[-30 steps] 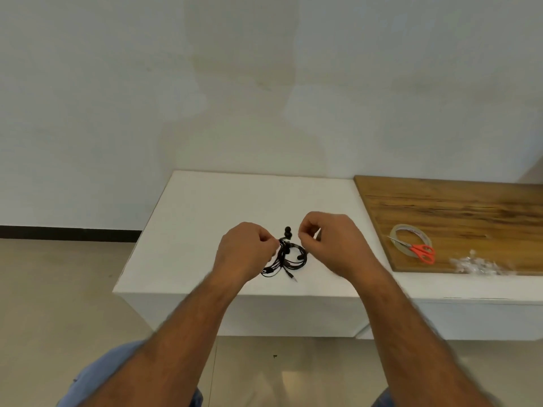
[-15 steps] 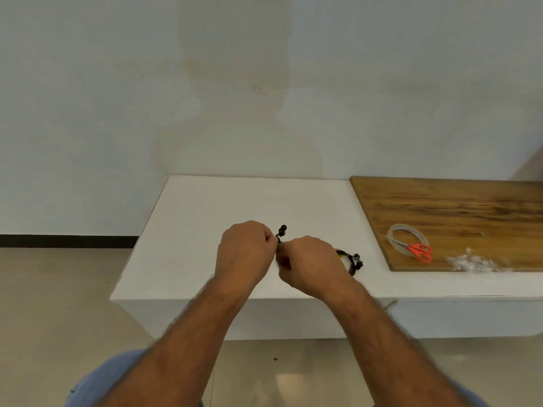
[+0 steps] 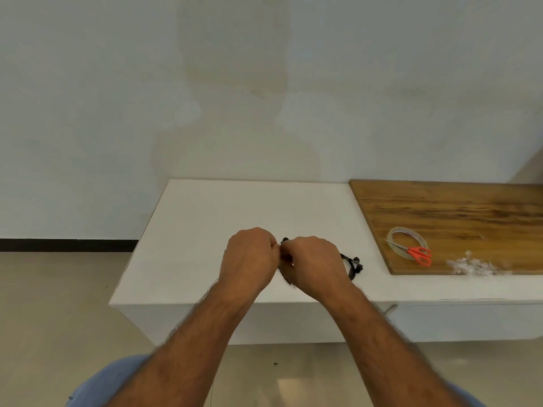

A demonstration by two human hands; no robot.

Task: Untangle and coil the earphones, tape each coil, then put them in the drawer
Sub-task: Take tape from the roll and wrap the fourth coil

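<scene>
Over the white cabinet top [image 3: 205, 218], my left hand [image 3: 249, 257] and my right hand [image 3: 314, 265] meet, knuckles up, each pinching black earphone cable [image 3: 284, 241]. One earbud sticks up between them; most of that cable is hidden by my hands. A second black earphone coil [image 3: 354, 265] lies on the white top just right of my right hand. A clear tape roll [image 3: 395, 233] rests on the wooden board [image 3: 455, 212] to the right.
Orange-handled scissors [image 3: 418, 254] lie across the tape roll. Crumpled clear tape scraps [image 3: 473, 264] sit near the board's front edge. The cabinet's front edge [image 3: 205, 303] runs below my wrists, with a drawer gap [image 3: 389, 309] under the right side.
My right hand moved left to meet the left hand, uncovering the second coil on the top. The tangle that hung between my hands is now mostly hidden by them.
</scene>
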